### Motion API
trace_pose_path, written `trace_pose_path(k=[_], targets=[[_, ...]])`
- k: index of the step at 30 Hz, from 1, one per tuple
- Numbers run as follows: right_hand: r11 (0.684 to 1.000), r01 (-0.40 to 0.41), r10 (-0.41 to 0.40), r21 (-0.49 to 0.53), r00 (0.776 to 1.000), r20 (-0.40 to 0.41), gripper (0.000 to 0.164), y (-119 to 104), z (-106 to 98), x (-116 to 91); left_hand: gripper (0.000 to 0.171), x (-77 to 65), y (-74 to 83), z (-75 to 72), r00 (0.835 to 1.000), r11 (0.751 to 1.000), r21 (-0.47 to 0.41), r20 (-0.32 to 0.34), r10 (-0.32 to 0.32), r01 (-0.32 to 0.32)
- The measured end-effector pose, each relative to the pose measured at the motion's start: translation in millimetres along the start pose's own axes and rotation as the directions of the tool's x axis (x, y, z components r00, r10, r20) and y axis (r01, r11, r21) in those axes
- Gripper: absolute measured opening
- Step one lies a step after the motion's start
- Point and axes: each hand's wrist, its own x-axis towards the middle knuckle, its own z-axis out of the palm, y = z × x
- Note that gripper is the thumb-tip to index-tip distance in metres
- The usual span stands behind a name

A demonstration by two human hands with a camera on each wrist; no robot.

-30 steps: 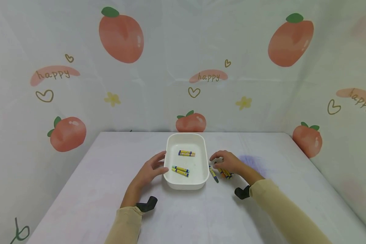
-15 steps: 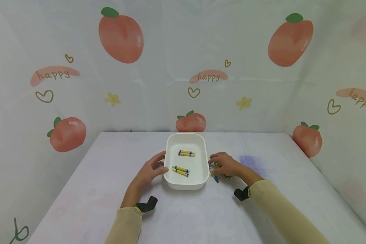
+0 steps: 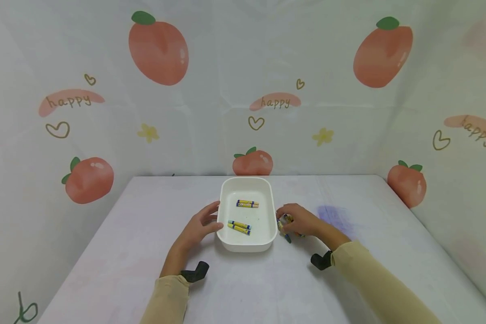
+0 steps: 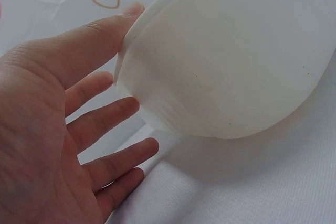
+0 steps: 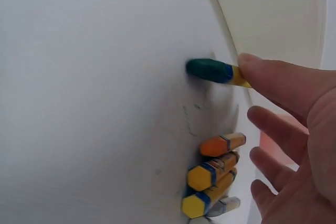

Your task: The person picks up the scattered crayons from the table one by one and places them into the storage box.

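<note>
A white plastic box [image 3: 247,247] stands mid-table with several yellow-wrapped crayons [image 3: 248,204] inside. At its left side, my left hand [image 3: 200,225] touches it with spread fingers. The left wrist view has the thumb [image 4: 100,38] at the rim and the other fingers rather straight by the outer wall. Beside the box's right wall, my right hand [image 3: 301,219] pinches a dark green crayon [image 5: 210,71]; the thumb [image 5: 268,72] shows on it, while the index finger is hidden. Below it in the right wrist view lie an orange crayon [image 5: 215,146], two yellow crayons [image 5: 202,178] and a grey crayon [image 5: 224,206].
A pale cloth covers the table [image 3: 154,202], with a purple smudge [image 3: 334,219] to the right. Behind it hangs a white curtain [image 3: 210,112] printed with fruit and hearts. The box wall rises close beside my right hand.
My right hand has shifted slightly left and down, from over the loose crayons onto the green crayon by the box. My left hand stays at the box's side.
</note>
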Motion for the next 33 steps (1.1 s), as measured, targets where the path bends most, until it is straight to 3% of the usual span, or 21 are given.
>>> trace_pose_path(k=[5, 10, 15, 17, 22, 25, 33], targets=[[0.993, -0.115, 0.115, 0.028, 0.993, 0.001, 0.031, -6, 5, -5, 0.070, -2.0, 3.8, 0.4, 1.000, 1.000, 0.013, -0.003, -0.004, 0.004], [0.987, -0.156, 0.157, 0.035, 0.988, -0.013, 0.032, -10, 8, -8, 0.070, -11.6, 24.7, -1.6, 1.000, 1.000, 0.017, 0.006, -0.007, 0.006], [0.978, -0.195, 0.199, 0.076, 0.979, -0.049, 0.032, -12, 7, -10, 0.070, -3.5, 5.8, -1.2, 1.000, 1.000, 0.016, -0.008, 0.012, -0.012], [0.979, -0.182, 0.189, 0.088, 0.979, -0.081, 0.031, -11, 5, -11, 0.070, 0.3, -3.1, -1.0, 1.000, 1.000, 0.021, -0.014, 0.019, -0.019], [0.989, -0.094, 0.112, 0.111, 0.978, -0.174, 0.032, -7, -2, -12, 0.070, 0.7, -3.8, -0.6, 1.000, 1.000, 0.021, -0.019, 0.006, -0.005], [0.984, -0.077, 0.109, 0.158, 0.973, -0.205, 0.033, -7, -7, -11, 0.070, 1.3, -5.0, -0.4, 1.000, 1.000, 0.019, -0.016, 0.004, -0.004], [0.962, -0.051, 0.111, 0.267, 0.970, -0.215, 0.035, -11, -21, -4, 0.070, 0.9, -2.6, -0.1, 1.000, 1.000, 0.007, -0.014, 0.013, -0.013]])
